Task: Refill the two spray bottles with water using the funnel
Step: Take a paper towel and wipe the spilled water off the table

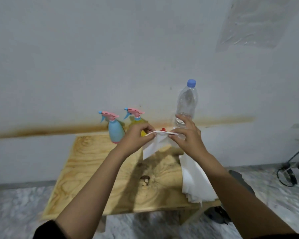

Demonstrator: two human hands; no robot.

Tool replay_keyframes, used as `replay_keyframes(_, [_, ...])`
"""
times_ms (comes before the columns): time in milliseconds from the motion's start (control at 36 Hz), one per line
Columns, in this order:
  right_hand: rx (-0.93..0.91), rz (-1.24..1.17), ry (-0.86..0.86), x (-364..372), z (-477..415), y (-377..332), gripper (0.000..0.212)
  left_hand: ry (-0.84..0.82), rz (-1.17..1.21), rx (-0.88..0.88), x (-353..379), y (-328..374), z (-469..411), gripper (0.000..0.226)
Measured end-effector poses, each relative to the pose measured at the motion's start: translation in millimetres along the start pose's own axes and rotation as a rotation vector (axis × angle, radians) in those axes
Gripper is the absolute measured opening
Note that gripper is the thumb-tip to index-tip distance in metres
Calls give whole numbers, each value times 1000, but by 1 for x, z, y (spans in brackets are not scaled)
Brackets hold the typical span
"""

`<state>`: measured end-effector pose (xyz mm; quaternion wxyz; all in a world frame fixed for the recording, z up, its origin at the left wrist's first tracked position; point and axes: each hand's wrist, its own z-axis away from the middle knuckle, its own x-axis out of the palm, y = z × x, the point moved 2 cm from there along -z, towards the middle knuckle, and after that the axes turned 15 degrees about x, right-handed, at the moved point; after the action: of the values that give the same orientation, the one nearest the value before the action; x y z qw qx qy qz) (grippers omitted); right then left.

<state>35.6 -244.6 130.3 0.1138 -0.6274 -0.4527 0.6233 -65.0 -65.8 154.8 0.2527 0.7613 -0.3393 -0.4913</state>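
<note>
Pinching white paper sheet (153, 145) by top edge: left hand (136, 137) at left corner, right hand (188, 135) at right corner, sheet stretched between them above wooden table (93, 161). Blue spray bottle (115, 131) and yellow spray bottle (136, 120) upright at table's back edge, pink trigger heads on; yellow one partly behind left hand. Clear water bottle (186, 102), blue cap on, upright behind right hand. Small red piece (163, 129) peeks over sheet, mostly hidden. White paper stack (195, 178) on table's right side.

Two spray bottles (115, 131) (136, 121), one water bottle (186, 102).
</note>
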Motion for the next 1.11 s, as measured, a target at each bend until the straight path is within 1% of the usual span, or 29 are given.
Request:
replay_keyframes(111, [11,-90,-87,7,3,-16,4,53,-82,-19,-26,-2,26,3])
replay_keyframes(167, [33,-166,-157,10,6,-22,3,78,-101,-31,-37,-6,41,4])
replay_keyframes(250, [84,-272,-281,15,13,-31,9,119,-98,-51,-50,-12,63,5])
replay_keyframes(306, [81,-275,-345,18,18,-37,8,156,-69,-85,-57,-17,77,12])
replay_keyframes(389, [85,-279,-410,26,24,-45,4,217,42,-162,-64,-25,96,7])
replay_keyframes(417, [91,-285,-425,29,27,-47,5,233,77,-178,-66,-28,103,7])
replay_keyframes(500, [104,-279,-451,41,33,-54,19,255,141,-205,-71,-35,121,6])
replay_keyframes(556, [132,-278,-480,51,35,-55,17,263,165,-236,-73,-41,133,7])
replay_keyframes(611, [157,-256,-514,64,36,-53,6,274,175,-267,-73,-49,142,11])
replay_keyframes(694, [180,-232,-520,84,36,-50,3,319,150,-313,-72,-65,157,14])
replay_keyframes(750, [195,-219,-521,101,35,-47,5,343,148,-361,-68,-79,167,9])
replay_keyframes(833, [211,-177,-559,132,29,-40,6,363,133,-426,-60,-103,181,11])
replay_keyframes(944, [199,-78,-651,180,12,-32,11,398,74,-523,-52,-135,198,25])
replay_keyframes(1028, [172,28,-754,220,-1,-27,17,429,23,-576,-49,-159,208,29])
replay_keyframes(1111, [154,85,-802,255,-14,-24,18,440,-14,-640,-49,-184,215,22])
